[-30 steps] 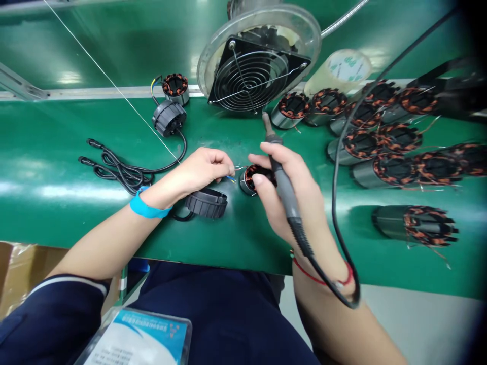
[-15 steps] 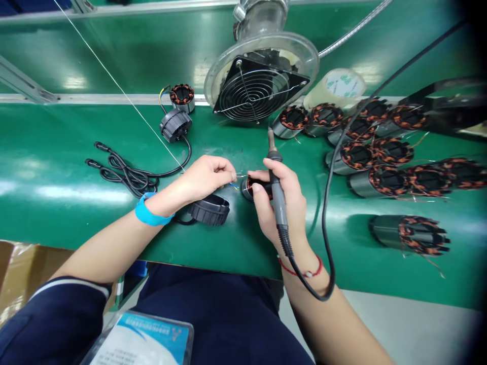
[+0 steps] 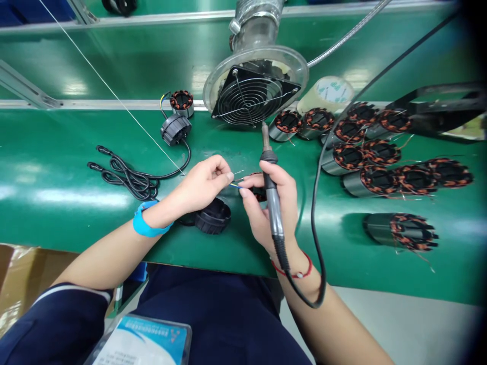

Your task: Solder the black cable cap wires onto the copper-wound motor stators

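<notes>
A soldering iron [image 3: 274,208] rests in my right hand [image 3: 279,203], its tip pointing away from me. The thumb and a finger of this hand also reach the ends of thin blue and yellow wires [image 3: 235,186]. My left hand [image 3: 209,182] is closed in a pinch by the same wires, with a thin bare strand [image 3: 238,173] rising near its fingertips. Partly hidden behind the right fingers is a copper-wound motor stator [image 3: 259,193]. Below the left hand a round black cap [image 3: 213,217] sits on the bench, its cable running left.
A fume extractor fan [image 3: 249,99] hangs at the back. Several stators [image 3: 380,180] stand to the right, with one lying apart [image 3: 403,230]. A coiled black cable [image 3: 131,175] and another cap [image 3: 175,129] lie left. The iron's cord [image 3: 315,228] loops beside my right wrist.
My right thumb and finger have come to the blue and yellow wires beside the left fingertips. The whole view has shifted slightly; the left hand keeps its pinch.
</notes>
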A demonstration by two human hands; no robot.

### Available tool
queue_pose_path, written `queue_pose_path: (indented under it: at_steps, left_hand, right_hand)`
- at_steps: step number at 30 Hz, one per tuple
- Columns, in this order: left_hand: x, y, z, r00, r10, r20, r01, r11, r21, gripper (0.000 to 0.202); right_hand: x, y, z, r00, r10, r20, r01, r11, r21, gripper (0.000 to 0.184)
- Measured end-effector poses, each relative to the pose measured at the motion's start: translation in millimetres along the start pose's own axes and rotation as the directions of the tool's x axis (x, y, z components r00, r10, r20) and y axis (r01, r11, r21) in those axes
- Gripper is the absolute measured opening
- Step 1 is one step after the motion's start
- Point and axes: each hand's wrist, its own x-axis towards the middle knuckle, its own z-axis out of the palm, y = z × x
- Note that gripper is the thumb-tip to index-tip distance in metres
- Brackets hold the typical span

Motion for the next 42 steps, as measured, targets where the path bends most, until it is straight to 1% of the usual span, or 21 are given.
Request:
queue_pose_path:
  at_steps: [2,4,8,11,15,17,21,23,26,29,31,34,37,42]
  left_hand:
    - [-1,5,-0.4,0.998,-0.030,0.048,0.033,0.996,-0.079,0.014]
    - [-2,10,-0.9,0.994,-0.063,0.093,0.075,0.988,-0.132,0.018]
    - [-2,16,-2.1,0.989,-0.098,0.108,0.111,0.986,-0.121,0.021]
    - [-1,18,-1.4,0.992,-0.069,0.104,0.076,0.995,-0.062,0.020]
    - [-1,18,1.7,0.994,0.032,0.104,-0.038,0.998,0.057,0.020]
    - [-1,16,2.7,0.992,0.063,0.112,-0.071,0.995,0.066,0.017]
    - [0,9,1.9,0.988,0.071,0.140,-0.078,0.996,0.042,0.012]
    - [0,6,0.8,0.990,0.072,0.120,-0.086,0.989,0.117,0.011]
    - [1,3,-0.1,0.995,0.082,0.049,-0.092,0.964,0.250,0.011]
    - [1,1,-0.1,0.997,0.078,0.026,-0.082,0.952,0.295,0.012]
    - [1,0,-0.1,0.995,0.093,0.028,-0.097,0.948,0.305,0.012]
    - [2,-2,-0.7,0.990,0.135,0.033,-0.138,0.941,0.310,0.012]
    - [3,-3,-1.1,0.989,0.144,0.033,-0.147,0.934,0.325,0.012]
    - [3,-1,-0.3,0.991,0.131,0.030,-0.133,0.920,0.369,0.012]
  right_hand:
    - [-1,4,-1,0.997,0.065,-0.037,-0.063,0.996,0.057,0.052]
    - [-1,9,-2,0.991,0.123,-0.043,-0.116,0.985,0.125,0.051]
    - [-1,16,-5,0.985,0.168,-0.023,-0.159,0.963,0.216,0.049]
    - [1,16,-6,0.985,0.172,-0.009,-0.165,0.958,0.235,0.050]
    - [3,14,-5,0.988,0.154,-0.015,-0.146,0.957,0.249,0.049]
    - [3,13,-4,0.989,0.146,-0.026,-0.136,0.962,0.238,0.048]
    - [2,11,-3,0.991,0.130,-0.022,-0.123,0.970,0.212,0.049]
    - [2,11,-6,0.992,0.126,0.016,-0.127,0.977,0.174,0.049]
    - [2,13,-15,0.987,0.133,0.090,-0.138,0.989,0.056,0.049]
    - [5,15,-20,0.978,0.119,0.171,-0.113,0.993,-0.042,0.049]
    - [7,16,-17,0.975,0.127,0.184,-0.110,0.989,-0.096,0.046]
    - [10,17,-10,0.980,0.159,0.123,-0.141,0.979,-0.149,0.044]
    - [10,15,-7,0.987,0.146,0.060,-0.135,0.979,-0.154,0.046]
    - [-4,-1,-24,0.986,0.153,-0.066,-0.158,0.984,-0.083,0.039]
